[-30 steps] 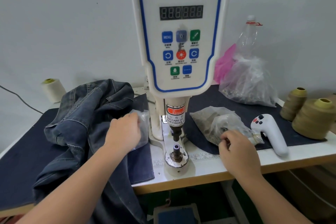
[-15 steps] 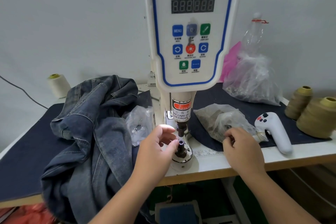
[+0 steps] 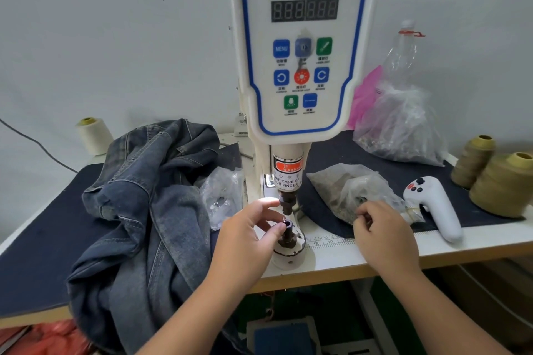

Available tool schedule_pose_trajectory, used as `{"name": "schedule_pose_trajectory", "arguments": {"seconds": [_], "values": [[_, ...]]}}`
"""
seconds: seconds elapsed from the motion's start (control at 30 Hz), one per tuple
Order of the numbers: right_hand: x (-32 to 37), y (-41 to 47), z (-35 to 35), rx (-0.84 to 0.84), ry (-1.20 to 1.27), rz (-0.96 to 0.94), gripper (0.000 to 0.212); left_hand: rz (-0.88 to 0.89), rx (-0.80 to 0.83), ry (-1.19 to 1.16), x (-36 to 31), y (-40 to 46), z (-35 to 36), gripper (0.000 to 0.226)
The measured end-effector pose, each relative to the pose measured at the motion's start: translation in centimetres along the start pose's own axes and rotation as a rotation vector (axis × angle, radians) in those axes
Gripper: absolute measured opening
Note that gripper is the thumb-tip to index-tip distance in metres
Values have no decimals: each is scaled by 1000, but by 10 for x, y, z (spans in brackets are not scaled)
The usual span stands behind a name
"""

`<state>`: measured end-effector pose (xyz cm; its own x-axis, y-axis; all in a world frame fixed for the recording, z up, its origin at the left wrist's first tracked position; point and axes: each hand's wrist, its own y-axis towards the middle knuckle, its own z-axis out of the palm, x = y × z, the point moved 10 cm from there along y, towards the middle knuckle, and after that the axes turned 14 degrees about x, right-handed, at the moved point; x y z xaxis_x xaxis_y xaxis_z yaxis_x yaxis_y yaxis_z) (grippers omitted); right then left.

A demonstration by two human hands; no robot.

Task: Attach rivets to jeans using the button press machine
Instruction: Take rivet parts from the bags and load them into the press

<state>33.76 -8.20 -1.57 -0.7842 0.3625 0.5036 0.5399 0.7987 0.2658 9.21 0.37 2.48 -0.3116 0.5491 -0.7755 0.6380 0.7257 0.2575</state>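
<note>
Button press machine (image 3: 302, 46) stands upright at frame centre, long axis vertical, its punch (image 3: 287, 203) pointing straight down at the lower die (image 3: 288, 225); only a narrow gap is left between them. The left hand (image 3: 248, 239) is placed at that gap, thumb tip touching the die's side, index finger extended just beside the punch, fingers loosely curved; whether anything is pinched cannot be told. The right hand (image 3: 383, 236) is seen right of centre, fingers curled into the mouth of a clear bag of rivets (image 3: 346, 190).

One pair of jeans (image 3: 150, 210) is heaped at left, draped over the table's front edge (image 3: 331, 271). Plastic bags counted: three. Thread cones: three. One white controller (image 3: 435, 207) lies near the front edge, right.
</note>
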Motion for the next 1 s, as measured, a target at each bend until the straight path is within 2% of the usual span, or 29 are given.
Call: {"name": "schedule_pose_trajectory", "arguments": {"seconds": [0.33, 0.67, 0.83, 1.0], "values": [[1, 0, 0, -1, -4, 2, 14, 69, -28, 107, -9, -4, -2, 54], [1, 0, -2, -8, 2, -1, 14, 45, -44, 85, -5, 0, -2, 51], [2, 0, -1, 5, 12, 4, 13, 32, -26, 91, -3, 1, -5, 42], [-11, 11, -6, 70, 87, 95, 13, -47, -96, 214, 24, 14, -40, 24]]}}
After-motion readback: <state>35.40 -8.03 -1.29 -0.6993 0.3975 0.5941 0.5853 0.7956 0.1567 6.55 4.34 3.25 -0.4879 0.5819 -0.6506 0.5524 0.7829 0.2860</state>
